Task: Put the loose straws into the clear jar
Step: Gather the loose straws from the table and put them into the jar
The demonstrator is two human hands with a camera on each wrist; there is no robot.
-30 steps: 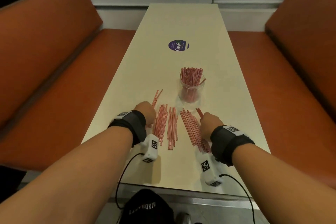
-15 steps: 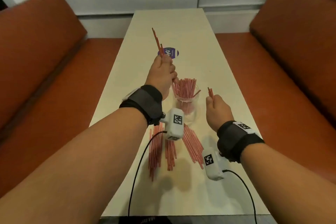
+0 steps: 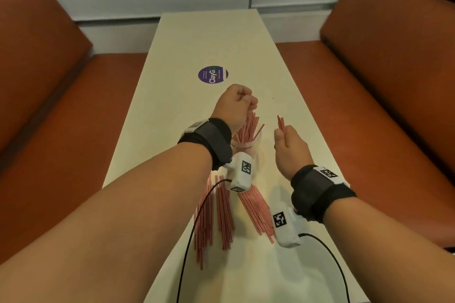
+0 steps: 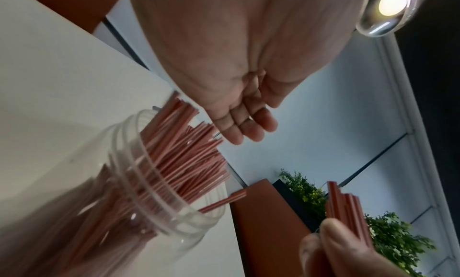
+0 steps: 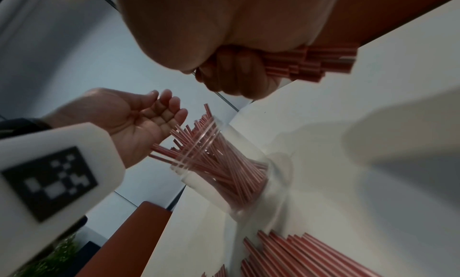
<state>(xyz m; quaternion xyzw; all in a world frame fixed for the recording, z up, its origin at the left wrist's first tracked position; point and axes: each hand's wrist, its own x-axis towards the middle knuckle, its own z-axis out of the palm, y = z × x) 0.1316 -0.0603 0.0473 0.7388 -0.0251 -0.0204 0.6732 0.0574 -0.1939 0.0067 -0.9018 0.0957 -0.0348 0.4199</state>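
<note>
The clear jar stands mid-table, packed with upright red-striped straws. My left hand hovers just over the straw tops. In the left wrist view its fingers are relaxed and hold nothing above the jar. Just right of the jar, my right hand grips a small bunch of straws, also seen in the right wrist view. Three fanned piles of loose straws lie on the table in front of the jar, partly hidden by my left forearm.
A round purple sticker sits on the cream table beyond the jar. Orange benches flank both long sides. Black cables from the wrist cameras trail over the near straws.
My left hand, which held straws high above the jar, has come down over the jar mouth and now holds nothing. The right hand still holds its bunch beside the jar.
</note>
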